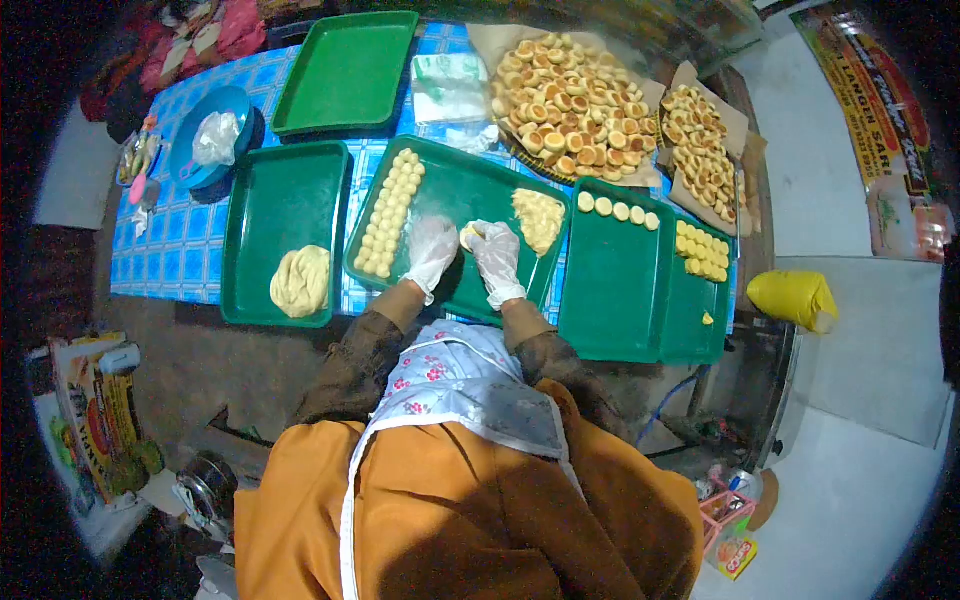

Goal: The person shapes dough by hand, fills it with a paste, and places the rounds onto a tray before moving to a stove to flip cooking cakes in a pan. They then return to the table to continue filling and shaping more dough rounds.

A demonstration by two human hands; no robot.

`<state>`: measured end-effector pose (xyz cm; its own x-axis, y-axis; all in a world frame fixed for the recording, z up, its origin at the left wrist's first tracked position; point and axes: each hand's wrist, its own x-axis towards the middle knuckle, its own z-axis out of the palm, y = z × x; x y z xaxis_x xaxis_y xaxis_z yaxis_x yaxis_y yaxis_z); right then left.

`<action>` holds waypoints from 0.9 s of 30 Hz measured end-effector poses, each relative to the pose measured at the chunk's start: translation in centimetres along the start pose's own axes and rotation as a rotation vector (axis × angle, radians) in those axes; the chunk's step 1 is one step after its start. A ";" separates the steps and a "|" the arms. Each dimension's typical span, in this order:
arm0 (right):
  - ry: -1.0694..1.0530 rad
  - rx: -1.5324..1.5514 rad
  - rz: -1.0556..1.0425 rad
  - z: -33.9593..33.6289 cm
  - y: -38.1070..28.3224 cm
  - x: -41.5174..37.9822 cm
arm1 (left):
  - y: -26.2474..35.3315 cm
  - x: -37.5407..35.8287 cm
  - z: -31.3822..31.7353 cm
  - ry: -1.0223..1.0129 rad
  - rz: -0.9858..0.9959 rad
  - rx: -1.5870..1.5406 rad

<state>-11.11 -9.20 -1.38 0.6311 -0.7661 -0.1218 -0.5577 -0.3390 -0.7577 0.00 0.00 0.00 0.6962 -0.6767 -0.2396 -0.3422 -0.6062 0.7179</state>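
Observation:
Both hands wear clear plastic gloves over the middle green tray (462,170). My right hand (495,255) has its fingers closed on a small pale dough piece (470,235). Close beside it on the left is my left hand (432,248); its fingertips are blurred and hard to make out. Rows of small dough balls (390,215) lie along the tray's left side. A flat yellowish heap of filling (540,220) sits at its right end. In the green tray to the left (270,200) rests a large lump of dough (300,282).
Baked round pastries (575,100) are heaped at the back, with a second pile (700,150) to the right. Two green trays (615,290) on the right hold shaped pieces (702,250). A blue bowl (185,150) and an upper green tray (345,75) stand back left.

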 end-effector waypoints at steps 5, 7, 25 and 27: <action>0.021 0.434 0.129 0.4 3.3 0.0 | 0.0 -2.0 3.5 0.041 0.059 -0.012; -0.004 0.544 0.263 -1.8 2.9 0.0 | 0.3 -1.7 5.4 0.095 0.058 -0.082; -0.063 0.886 0.170 -4.5 -0.6 -1.6 | 1.5 -1.7 0.8 -0.364 -0.169 -1.513; 0.032 0.919 0.229 -4.6 -0.7 -2.1 | 2.2 -2.0 0.0 -0.283 -0.226 -1.500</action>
<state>-14.52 -9.81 2.37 0.5364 -0.7797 -0.3230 -0.0150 0.3738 -0.9274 -2.14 0.08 2.06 0.4466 -0.7913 -0.4176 0.7986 0.1421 0.5848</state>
